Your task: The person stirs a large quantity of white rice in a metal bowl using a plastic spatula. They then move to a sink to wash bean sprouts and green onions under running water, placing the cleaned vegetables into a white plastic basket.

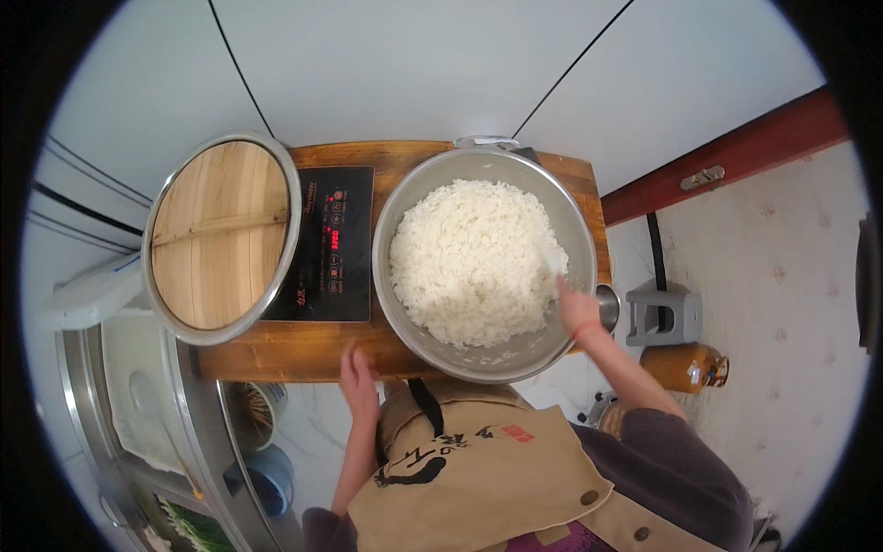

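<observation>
A large metal basin [586, 241] stands on the wooden table, holding a heap of cooked white rice [476, 255]. My right hand [579, 310] is over the basin's right side, closed around a pale utensil [554, 261] whose blade meets the rice; its exact kind is blurred. My left hand [357, 376] hangs at the table's front edge, left of the basin, with fingers slightly apart and nothing in them. Left of the basin lies a black induction cooker [352, 276] with a lit red display. A pot with a metal rim and a round wooden lid [221, 262] covers its left part.
The wooden table [303, 352] backs onto a pale wall. A small metal bowl [608, 308] is at the basin's right. Beyond are a grey plastic stool [666, 317] and an orange gas cylinder [679, 366]. At lower left are a steel counter [200, 414] and a blue bucket [272, 479].
</observation>
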The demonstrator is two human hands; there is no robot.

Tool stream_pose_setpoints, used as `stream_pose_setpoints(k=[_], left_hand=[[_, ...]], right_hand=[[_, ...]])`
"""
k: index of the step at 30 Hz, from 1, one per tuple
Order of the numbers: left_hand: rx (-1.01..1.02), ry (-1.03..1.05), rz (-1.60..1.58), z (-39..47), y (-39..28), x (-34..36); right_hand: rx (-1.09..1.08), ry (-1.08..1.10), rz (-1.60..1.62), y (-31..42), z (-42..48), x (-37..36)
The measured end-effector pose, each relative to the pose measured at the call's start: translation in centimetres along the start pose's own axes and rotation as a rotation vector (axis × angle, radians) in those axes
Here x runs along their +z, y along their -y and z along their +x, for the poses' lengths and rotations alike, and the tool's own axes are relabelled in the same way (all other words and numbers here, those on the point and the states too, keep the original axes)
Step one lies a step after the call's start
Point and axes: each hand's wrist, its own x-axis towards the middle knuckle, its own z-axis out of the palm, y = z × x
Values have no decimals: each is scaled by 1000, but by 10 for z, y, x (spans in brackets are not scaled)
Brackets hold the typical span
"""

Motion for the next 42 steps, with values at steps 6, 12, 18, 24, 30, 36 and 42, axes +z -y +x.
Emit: stream_pose_setpoints(k=[6, 12, 18, 24, 30, 36, 42], left_hand=[[-20, -47, 658, -114, 131, -60], [-142, -67, 776, -148, 179, -70], [-196, -181, 768, -184, 196, -92], [-455, -257, 564, -249, 261, -114], [-535, -361, 425, -326, 342, -172], [-731, -569, 331, -428, 403, -250], [-533, -758, 355, -479, 402, -313]], right_hand=[[-225, -175, 227, -14, -70, -9], [-455, -384, 173, 13, -64, -21], [-770, -480, 799, 44, -68, -82], [-624, -671, 926, 90, -68, -90], [-601, -748, 474, 130, -69, -44], [-642, -577, 555, 281, -115, -42], [-1073, -258, 630, 472, -247, -20]])
